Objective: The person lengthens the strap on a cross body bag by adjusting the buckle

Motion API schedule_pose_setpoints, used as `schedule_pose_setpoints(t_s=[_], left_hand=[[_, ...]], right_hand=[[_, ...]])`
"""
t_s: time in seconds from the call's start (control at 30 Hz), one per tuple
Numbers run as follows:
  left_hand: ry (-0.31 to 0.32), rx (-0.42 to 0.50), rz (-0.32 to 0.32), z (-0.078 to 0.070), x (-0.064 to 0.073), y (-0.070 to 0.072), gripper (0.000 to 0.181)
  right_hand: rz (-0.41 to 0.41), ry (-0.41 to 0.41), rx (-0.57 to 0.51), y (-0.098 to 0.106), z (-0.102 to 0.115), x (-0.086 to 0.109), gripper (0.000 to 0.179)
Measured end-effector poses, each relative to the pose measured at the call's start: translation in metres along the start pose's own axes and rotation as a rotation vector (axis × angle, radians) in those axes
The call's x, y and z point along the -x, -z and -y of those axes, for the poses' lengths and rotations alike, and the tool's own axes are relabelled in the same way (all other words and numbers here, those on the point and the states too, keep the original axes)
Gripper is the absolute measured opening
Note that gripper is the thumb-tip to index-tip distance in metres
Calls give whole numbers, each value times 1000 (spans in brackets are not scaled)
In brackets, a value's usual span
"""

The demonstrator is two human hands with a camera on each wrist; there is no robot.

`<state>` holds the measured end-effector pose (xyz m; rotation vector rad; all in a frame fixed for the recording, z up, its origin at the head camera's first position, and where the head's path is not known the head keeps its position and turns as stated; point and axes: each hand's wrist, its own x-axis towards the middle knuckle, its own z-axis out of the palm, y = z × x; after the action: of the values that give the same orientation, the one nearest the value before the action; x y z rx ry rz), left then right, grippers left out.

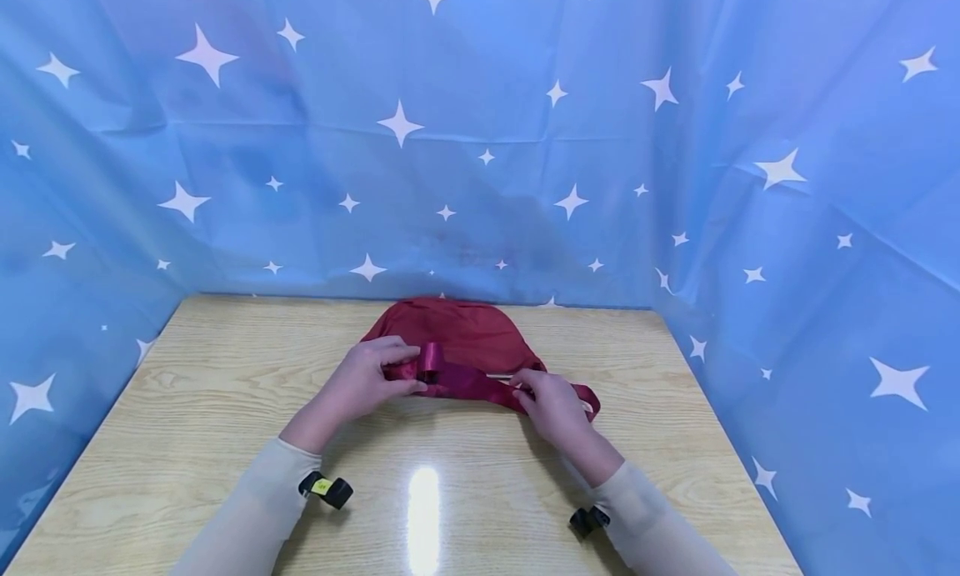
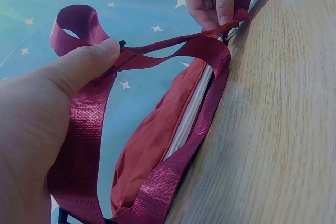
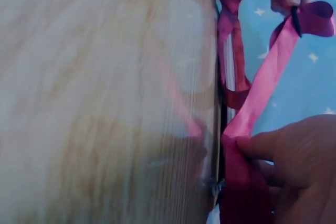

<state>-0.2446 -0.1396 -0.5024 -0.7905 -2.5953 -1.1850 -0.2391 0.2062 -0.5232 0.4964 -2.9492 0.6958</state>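
A dark red cloth pouch bag (image 1: 457,330) lies at the back of the table, its pale zipper (image 2: 191,111) along the near edge. In front of it runs its shiny crimson webbing strap (image 1: 467,383), looped in places. My left hand (image 1: 363,378) pinches the strap between thumb and fingers at the bag's left end, beside a small black slider (image 3: 295,22). At the other end my right hand (image 1: 553,405) pinches a flat stretch of the same strap. Near that hand, a small metal fitting (image 2: 228,36) shows. The left fingers are mostly hidden behind the strap in the left wrist view.
The wooden table (image 1: 225,376) spreads out around the bag, with a glare spot near its front. A blue curtain (image 1: 480,184) with white stars hangs behind and on both sides, close to the bag's far edge.
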Motion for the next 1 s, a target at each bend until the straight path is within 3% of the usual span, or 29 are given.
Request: schedule_pose_setpoints(t_s=[0.1, 0.33, 0.47, 0.67, 0.83, 1.0], left_hand=[[-6, 1, 8, -1, 0, 0, 50], [27, -6, 31, -2, 1, 0, 52], [31, -12, 32, -1, 1, -1, 52], [19, -9, 27, -2, -1, 1, 51], [-9, 7, 6, -1, -2, 2, 50], [-29, 11, -2, -1, -2, 2, 49]], right_hand=[[-5, 1, -8, -1, -1, -1, 13], [74, 8, -226, -8, 8, -6, 30], [57, 64, -291, -14, 17, -10, 27], [-17, 124, -323, -16, 20, -10, 17], [-7, 87, -325, -11, 14, -7, 20], [27, 44, -248, -5, 3, -4, 21]])
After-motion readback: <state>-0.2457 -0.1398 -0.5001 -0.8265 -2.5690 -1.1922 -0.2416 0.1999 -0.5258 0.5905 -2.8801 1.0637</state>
